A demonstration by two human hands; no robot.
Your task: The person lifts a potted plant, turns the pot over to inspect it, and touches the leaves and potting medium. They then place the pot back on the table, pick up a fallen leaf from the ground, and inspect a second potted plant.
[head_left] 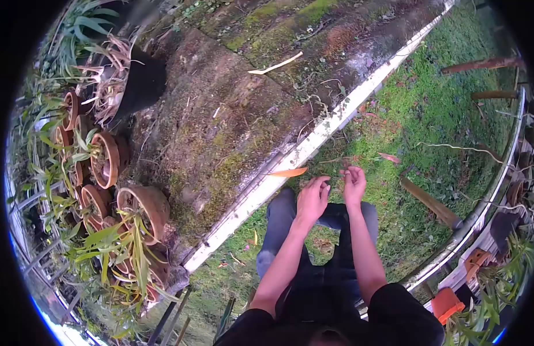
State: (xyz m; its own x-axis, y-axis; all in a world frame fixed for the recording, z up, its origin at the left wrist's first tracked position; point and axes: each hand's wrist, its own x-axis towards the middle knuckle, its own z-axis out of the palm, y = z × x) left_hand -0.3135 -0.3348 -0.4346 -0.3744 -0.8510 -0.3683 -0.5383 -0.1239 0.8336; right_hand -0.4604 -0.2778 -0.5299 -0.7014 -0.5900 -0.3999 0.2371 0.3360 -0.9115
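Our left hand [312, 199] and right hand [354, 185] hang loosely curled (pinching anything? can't tell), and the dry orange leaf [288, 172] lies 9-to-3 by the white curb [313, 144], at 10 o'clock and nearest the left hand.

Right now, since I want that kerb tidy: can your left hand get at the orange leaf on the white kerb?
Probably yes. The left hand hangs close beside the orange leaf, which lies exposed on the white kerb. Only grass shows between them, nothing across the way.
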